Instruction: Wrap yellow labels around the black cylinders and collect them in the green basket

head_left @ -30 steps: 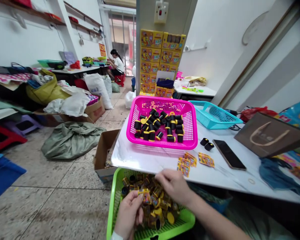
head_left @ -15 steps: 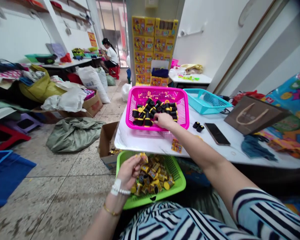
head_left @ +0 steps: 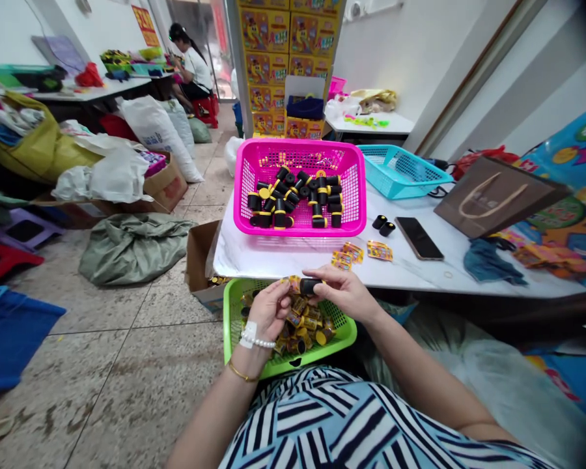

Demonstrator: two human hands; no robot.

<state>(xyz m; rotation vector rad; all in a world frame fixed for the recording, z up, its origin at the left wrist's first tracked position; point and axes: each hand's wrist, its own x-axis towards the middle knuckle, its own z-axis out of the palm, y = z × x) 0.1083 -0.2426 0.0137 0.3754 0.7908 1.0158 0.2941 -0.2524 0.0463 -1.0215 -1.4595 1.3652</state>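
From the head camera, the person sits with both hands drawn together low over a lime-green plastic basket (head_left: 293,363) on their lap. The grip is closed: the right hand (head_left: 344,294) pinches a black cylinder (head_left: 310,285) between thumb and fingers, while the left hand (head_left: 268,311) pinches a yellow printed wrapper (head_left: 293,283) against its near end. The two seem to touch, though the fingers hide exactly how they meet.

Under the grip, the basket holds a heap of yellow-wrapped cylinders (head_left: 303,322), probably kept there so that anything dropped lands among them. Straight ahead of the grip, a magenta basket (head_left: 297,146) on the white marble counter (head_left: 268,260) holds loose black-and-yellow cylinders (head_left: 293,195), within easy reach. Just beyond the grip lie a few printed wrappers (head_left: 379,251), with two black cylinders (head_left: 383,225) and a phone (head_left: 418,238) farther right. A teal basket (head_left: 400,172) sits past those. Far beyond, a co-worker (head_left: 190,68) sits working at another table.
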